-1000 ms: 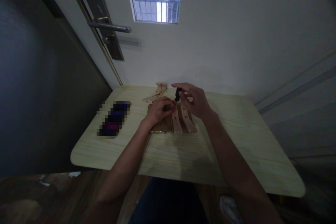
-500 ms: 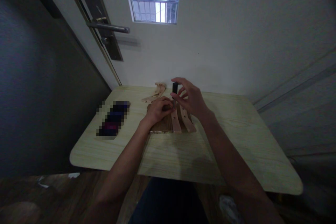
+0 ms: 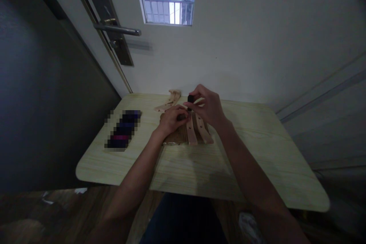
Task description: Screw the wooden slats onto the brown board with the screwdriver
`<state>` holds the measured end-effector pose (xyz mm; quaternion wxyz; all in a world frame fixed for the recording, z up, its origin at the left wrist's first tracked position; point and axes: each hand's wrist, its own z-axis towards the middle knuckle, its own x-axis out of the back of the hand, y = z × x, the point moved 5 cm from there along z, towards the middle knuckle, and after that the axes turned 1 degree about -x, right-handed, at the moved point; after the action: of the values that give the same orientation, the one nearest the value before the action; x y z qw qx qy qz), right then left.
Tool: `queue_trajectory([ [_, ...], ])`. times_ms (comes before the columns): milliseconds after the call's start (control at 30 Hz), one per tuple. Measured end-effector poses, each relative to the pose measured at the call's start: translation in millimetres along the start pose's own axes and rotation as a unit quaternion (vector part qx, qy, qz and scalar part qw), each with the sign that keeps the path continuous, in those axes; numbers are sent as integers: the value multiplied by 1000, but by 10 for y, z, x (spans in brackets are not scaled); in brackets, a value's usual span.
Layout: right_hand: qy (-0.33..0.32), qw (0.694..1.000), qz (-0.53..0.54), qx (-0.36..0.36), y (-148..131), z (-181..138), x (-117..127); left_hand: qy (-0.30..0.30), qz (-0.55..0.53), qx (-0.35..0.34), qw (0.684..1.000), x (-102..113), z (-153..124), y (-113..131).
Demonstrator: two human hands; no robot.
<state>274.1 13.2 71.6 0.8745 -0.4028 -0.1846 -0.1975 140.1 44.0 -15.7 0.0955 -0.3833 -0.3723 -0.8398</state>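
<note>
My right hand (image 3: 208, 106) grips the black handle of a screwdriver (image 3: 190, 99), held upright with its tip pointing down. The tip is hidden by my fingers. My left hand (image 3: 172, 119) is closed, thumb and fingertips pinching the far end of a pale wooden piece (image 3: 191, 131) right under the screwdriver. This piece has small dark holes and lies lengthwise on a brown board (image 3: 175, 137). To its right, a second wooden piece (image 3: 203, 129) with holes rests slanted on the same board, near my right hand.
Behind my left hand, more pale wooden pieces (image 3: 170, 100) lie joined or stacked by the wall. A blurred dark flat object (image 3: 123, 129) is on the left of the pale wooden table (image 3: 257, 152). Beyond stands a white door with a metal handle (image 3: 118, 29).
The screwdriver handle sits a little lower, and my right fingers have closed round its top. My left hand and the wooden pieces have stayed in place.
</note>
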Motion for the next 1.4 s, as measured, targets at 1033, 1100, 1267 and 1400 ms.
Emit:
queue_trajectory([
  [1033, -7, 996, -83, 16, -14, -25, 25, 18, 1, -1, 1000, -2, -8, -7],
  [1100, -11, 997, -65, 28, -29, -41, 17, 15, 3, 0, 1000, 1, -7, -3],
  [1267, -25, 999, -18, 34, -92, -80, 70, 3, 4, 2, 1000, -4, -1, -9],
  [1400, -7, 1000, 2, 18, -109, -73, 137, 2, 18, 6, 1000, -6, -4, -17],
])
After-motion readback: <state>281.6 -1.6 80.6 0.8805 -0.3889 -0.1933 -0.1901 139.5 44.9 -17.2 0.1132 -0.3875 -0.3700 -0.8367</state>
